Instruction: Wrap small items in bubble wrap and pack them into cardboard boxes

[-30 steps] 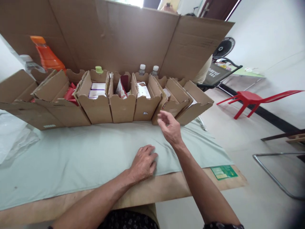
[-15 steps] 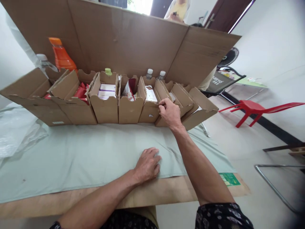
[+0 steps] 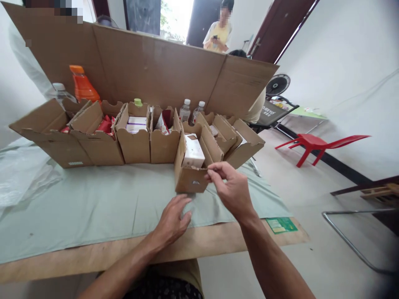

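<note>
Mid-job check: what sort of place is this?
Probably a room in a home or small office used as a makeshift workspace: open cardboard boxes stand on a wooden table spread with pale cloth, with a red plastic chair and a dark red door beyond.

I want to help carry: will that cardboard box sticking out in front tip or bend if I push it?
The cardboard box is probably fairly stiff, since its walls hold their shape. It looks narrow, so a sideways push might tip it. The white carton inside has space beside it, so it may slide.
</note>
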`<state>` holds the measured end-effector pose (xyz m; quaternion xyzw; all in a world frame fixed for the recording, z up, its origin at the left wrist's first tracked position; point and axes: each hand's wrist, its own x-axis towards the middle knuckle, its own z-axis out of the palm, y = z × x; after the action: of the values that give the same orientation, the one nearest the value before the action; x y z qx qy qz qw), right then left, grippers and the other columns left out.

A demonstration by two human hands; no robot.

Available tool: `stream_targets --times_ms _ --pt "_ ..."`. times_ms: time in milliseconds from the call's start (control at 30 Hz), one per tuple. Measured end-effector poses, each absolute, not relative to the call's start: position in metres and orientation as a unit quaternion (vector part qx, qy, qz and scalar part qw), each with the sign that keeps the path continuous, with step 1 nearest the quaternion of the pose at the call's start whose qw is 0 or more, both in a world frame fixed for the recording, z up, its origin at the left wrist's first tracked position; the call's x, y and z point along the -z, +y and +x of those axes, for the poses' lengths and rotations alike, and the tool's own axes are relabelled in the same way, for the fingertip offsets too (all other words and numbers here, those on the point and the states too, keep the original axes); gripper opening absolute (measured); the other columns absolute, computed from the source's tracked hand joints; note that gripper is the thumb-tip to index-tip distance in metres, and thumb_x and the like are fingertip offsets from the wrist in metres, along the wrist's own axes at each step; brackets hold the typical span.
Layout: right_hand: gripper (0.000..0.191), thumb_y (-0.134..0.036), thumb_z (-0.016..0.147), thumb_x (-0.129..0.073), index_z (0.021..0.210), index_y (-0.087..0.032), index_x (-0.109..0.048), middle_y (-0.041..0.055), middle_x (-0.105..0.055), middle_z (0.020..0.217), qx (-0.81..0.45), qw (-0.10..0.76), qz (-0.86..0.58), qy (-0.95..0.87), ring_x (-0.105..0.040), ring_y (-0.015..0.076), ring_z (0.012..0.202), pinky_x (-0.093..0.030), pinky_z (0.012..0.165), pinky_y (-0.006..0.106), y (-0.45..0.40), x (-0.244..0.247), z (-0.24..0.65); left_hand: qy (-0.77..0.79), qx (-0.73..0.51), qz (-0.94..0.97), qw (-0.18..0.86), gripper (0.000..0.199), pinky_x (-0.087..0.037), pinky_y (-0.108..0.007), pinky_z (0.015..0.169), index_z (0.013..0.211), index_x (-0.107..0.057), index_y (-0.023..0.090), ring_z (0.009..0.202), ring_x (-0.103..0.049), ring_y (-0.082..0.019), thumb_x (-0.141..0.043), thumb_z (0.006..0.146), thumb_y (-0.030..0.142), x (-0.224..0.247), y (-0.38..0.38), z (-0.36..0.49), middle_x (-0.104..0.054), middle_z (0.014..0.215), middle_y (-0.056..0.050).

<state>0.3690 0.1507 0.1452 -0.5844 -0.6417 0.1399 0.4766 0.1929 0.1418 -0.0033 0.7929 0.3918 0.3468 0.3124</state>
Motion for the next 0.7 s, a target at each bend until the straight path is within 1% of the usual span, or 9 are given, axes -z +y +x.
stream_targets --times_ms 100,200,300,367,433,500,567,633,700 --pt "0.011 -0.03 0.097 -0.062 0.096 -0.027 -0.073 -0.0001 -0.078 0.077 -0.133 0.454 -0.557 -0.683 -0.077 0.0191 0.069 -0.062 0.069 0.03 0.099 -0.149 0.352 0.414 -0.376 0.75 0.354 0.034 -0.06 -0.043 0.102 0.125 -0.068 0.021 0.117 -0.07 -0.026 -0.056 0.094 0.02 -0.001 0.112 0.168 -0.073 0.125 -0.012" --pt "0.019 -0.022 0.097 -0.066 0.109 -0.033 -0.075 -0.0018 -0.08 0.084 -0.134 0.448 -0.492 -0.734 -0.077 0.0186 0.071 -0.064 0.069 0.032 0.059 -0.154 0.341 0.425 -0.389 0.729 0.368 0.027 -0.064 -0.038 0.09 0.116 -0.071 0.022 0.105 -0.073 -0.024 -0.055 0.095 0.021 -0.005 0.088 0.146 -0.075 0.112 -0.01" --pt "0.027 -0.014 0.094 -0.069 0.11 -0.035 -0.077 -0.0021 -0.079 0.084 -0.106 0.546 -0.478 -0.68 -0.075 0.0186 0.07 -0.063 0.065 0.034 0.048 -0.152 0.345 0.434 -0.41 0.714 0.365 0.024 -0.065 -0.031 0.077 0.112 -0.073 0.021 0.102 -0.074 -0.023 -0.055 0.096 0.021 -0.008 0.074 0.132 -0.074 0.11 -0.01" --pt "0.02 -0.015 0.094 -0.07 0.103 -0.03 -0.078 -0.0005 -0.078 0.084 -0.073 0.642 -0.497 -0.579 -0.073 0.0177 0.069 -0.062 0.066 0.034 0.06 -0.141 0.357 0.443 -0.431 0.701 0.356 0.024 -0.065 -0.028 0.074 0.111 -0.074 0.02 0.103 -0.074 -0.022 -0.055 0.097 0.02 -0.011 0.07 0.128 -0.073 0.111 -0.011" --pt "0.008 -0.023 0.093 -0.071 0.098 -0.023 -0.077 0.0019 -0.078 0.088 -0.074 0.707 -0.513 -0.48 -0.072 0.0161 0.072 -0.058 0.066 0.031 0.084 -0.119 0.372 0.445 -0.45 0.695 0.341 0.024 -0.066 -0.03 0.08 0.111 -0.074 0.019 0.105 -0.074 -0.023 -0.055 0.096 0.018 -0.014 0.066 0.128 -0.073 0.112 -0.012" --pt "0.019 -0.034 0.088 -0.075 0.098 -0.019 -0.075 0.0054 -0.078 0.1 -0.138 0.718 -0.55 -0.404 -0.073 0.0175 0.083 -0.054 0.065 0.027 0.111 -0.09 0.388 0.442 -0.455 0.698 0.333 0.026 -0.066 -0.034 0.089 0.112 -0.074 0.019 0.107 -0.074 -0.023 -0.056 0.094 0.017 -0.015 0.063 0.131 -0.072 0.115 -0.012" --pt "0.038 -0.05 0.083 -0.075 0.104 -0.018 -0.073 0.0073 -0.077 0.107 -0.23 0.668 -0.594 -0.385 -0.072 0.021 0.093 -0.054 0.068 0.029 0.134 -0.062 0.401 0.436 -0.447 0.704 0.338 0.028 -0.066 -0.037 0.092 0.114 -0.074 0.019 0.108 -0.074 -0.024 -0.057 0.092 0.016 -0.015 0.061 0.134 -0.072 0.116 -0.013" --pt "0.049 -0.061 0.081 -0.074 0.109 -0.02 -0.073 0.0077 -0.078 0.11 -0.277 0.632 -0.607 -0.394 -0.071 0.0239 0.098 -0.056 0.072 0.032 0.152 -0.041 0.408 0.437 -0.436 0.707 0.346 0.029 -0.067 -0.036 0.088 0.116 -0.074 0.019 0.108 -0.074 -0.025 -0.056 0.092 0.017 -0.013 0.06 0.136 -0.072 0.117 -0.013" --pt "0.055 -0.069 0.081 -0.071 0.111 -0.023 -0.074 0.007 -0.078 0.112 -0.297 0.615 -0.604 -0.411 -0.07 0.0254 0.103 -0.057 0.077 0.034 0.166 -0.029 0.411 0.441 -0.427 0.703 0.358 0.03 -0.068 -0.032 0.075 0.117 -0.073 0.02 0.108 -0.074 -0.026 -0.055 0.093 0.018 -0.011 0.06 0.135 -0.072 0.119 -0.013"
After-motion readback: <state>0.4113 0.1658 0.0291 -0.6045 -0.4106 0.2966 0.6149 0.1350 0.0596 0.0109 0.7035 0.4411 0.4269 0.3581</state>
